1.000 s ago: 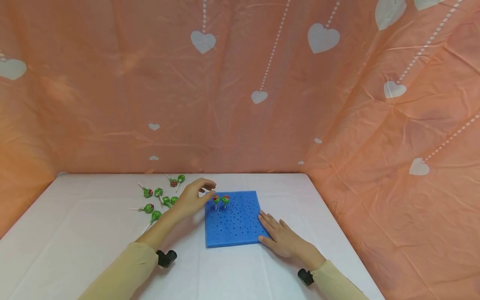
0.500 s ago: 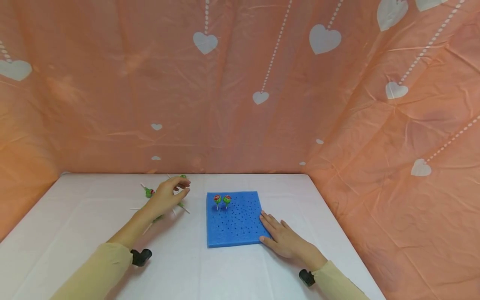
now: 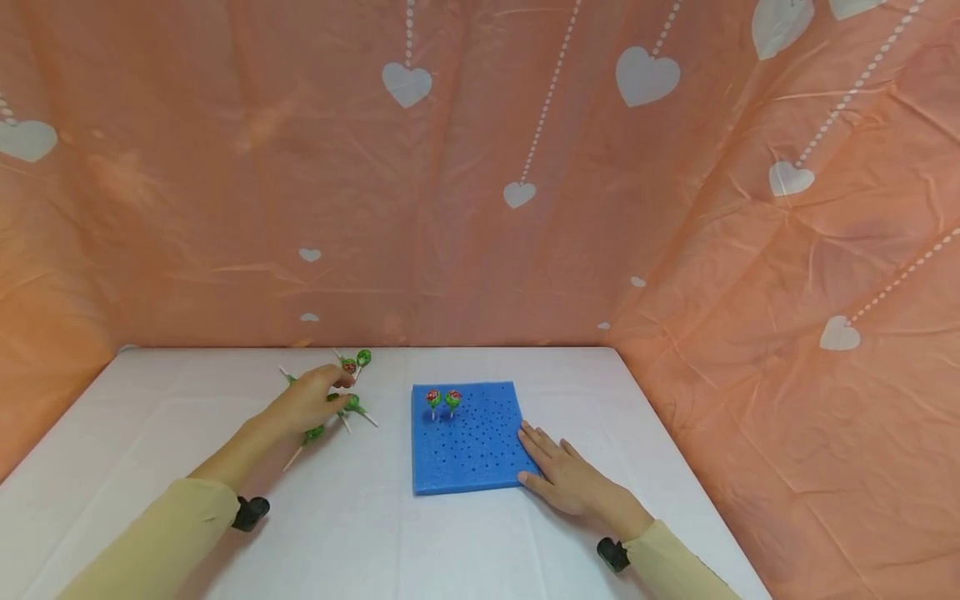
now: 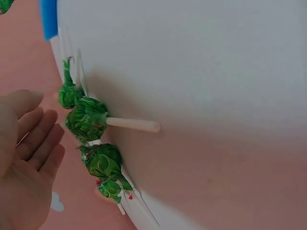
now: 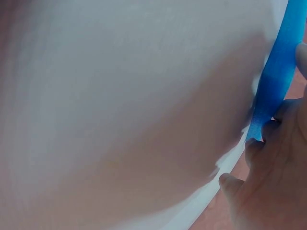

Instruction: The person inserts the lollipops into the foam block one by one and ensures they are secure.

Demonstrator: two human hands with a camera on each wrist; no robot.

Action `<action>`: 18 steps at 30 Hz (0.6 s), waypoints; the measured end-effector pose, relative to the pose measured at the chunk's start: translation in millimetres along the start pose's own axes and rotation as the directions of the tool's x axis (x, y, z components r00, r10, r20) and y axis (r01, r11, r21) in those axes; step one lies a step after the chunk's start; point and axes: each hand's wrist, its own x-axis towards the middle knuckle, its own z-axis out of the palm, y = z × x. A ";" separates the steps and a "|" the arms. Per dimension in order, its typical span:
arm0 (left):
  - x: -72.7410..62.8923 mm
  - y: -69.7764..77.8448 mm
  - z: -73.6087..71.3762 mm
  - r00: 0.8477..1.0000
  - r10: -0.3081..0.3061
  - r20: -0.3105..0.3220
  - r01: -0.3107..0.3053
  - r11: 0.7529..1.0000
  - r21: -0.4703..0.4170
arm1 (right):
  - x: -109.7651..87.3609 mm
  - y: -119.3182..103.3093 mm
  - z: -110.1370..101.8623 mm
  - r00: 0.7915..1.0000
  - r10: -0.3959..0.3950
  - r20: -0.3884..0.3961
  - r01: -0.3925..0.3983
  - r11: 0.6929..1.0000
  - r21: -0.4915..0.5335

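Two bare hands are out over the white table (image 3: pixel 480 546). The left hand (image 3: pixel 303 406), its fingers loosely bent and the thumb apart from them, holds nothing as it hovers among the loose lollipops (image 3: pixel 352 403), all in green wrappers. One lies just right of the thumb, its stick slanting off to the right; the thumb partly covers its neighbour. Two more lie beyond the fingertips, another sits under the wrist with its stick toward the person, and a stick pokes out past the knuckles, the hand blocking my view there. Well to this hand's right is a blue board (image 3: pixel 450 479) pitted with holes, with two standing lollipops (image 3: pixel 453 400) upright in its far left part. The right hand (image 3: pixel 558 477) rests, fingers straight, on the board's right edge. Beyond both hands hangs an orange cloth (image 3: pixel 465 275) with white hearts (image 3: pixel 519 195).
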 end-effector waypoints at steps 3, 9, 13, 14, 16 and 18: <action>0.8 -1.6 -0.6 0.999 -0.005 0.044 0.004 1.000 0.024 | -0.8 -1.9 -1.5 1.000 0.000 -0.001 0.000 1.000 0.008; 2.3 -4.9 0.4 0.997 0.018 0.077 -0.025 0.996 0.086 | -1.6 -3.5 -2.6 1.000 0.008 0.004 -0.008 1.000 0.018; 2.9 -5.2 0.8 0.996 0.017 0.090 -0.027 0.994 0.107 | -1.5 -3.1 -2.1 1.000 0.014 0.009 -0.014 1.000 0.022; 3.1 -5.3 0.9 0.995 0.018 0.093 -0.028 0.994 0.109 | -1.6 -2.8 -1.9 1.000 0.014 0.009 -0.015 1.000 0.021; 3.4 -5.5 1.3 0.995 0.016 0.095 -0.026 0.993 0.111 | -1.7 -2.4 -1.6 1.000 0.016 0.009 -0.016 1.000 0.020; 3.8 -5.6 1.9 0.995 0.012 0.094 -0.023 0.993 0.118 | -1.8 -2.2 -1.6 1.000 0.017 0.008 -0.017 1.000 0.021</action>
